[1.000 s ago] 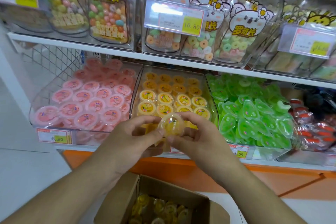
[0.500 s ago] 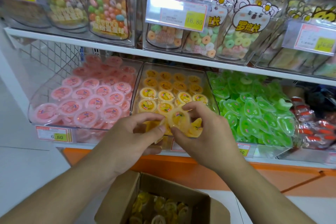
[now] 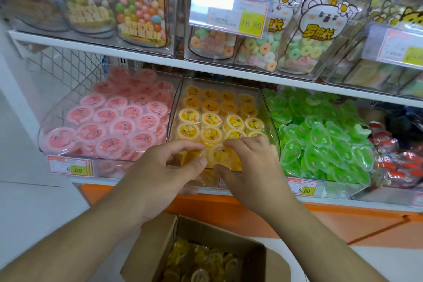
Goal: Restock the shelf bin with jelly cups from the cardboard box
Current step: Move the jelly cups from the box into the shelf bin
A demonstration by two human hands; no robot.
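The clear shelf bin [image 3: 272, 126] in the middle of the lower shelf holds rows of yellow jelly cups [image 3: 211, 119]. At its front edge my right hand [image 3: 251, 167] grips one yellow jelly cup [image 3: 220, 154], lid up, between thumb and fingers. My left hand [image 3: 164, 167] is beside it, fingers curled, thumb touching another orange-yellow cup [image 3: 190, 158]. Below, the open cardboard box [image 3: 160, 245] shows several more yellow cups [image 3: 201, 261] inside.
A bin of pink jelly cups [image 3: 109, 121] stands to the left, and a bin of green jelly packs [image 3: 320, 139] to the right. Bags of sweets [image 3: 142, 7] fill the upper shelf [image 3: 137, 52]. Price tags [image 3: 71, 165] hang along the lower shelf's front.
Both hands have moved forward and down from in front of the bin to its front edge, carrying the yellow cup into the bin's front row.
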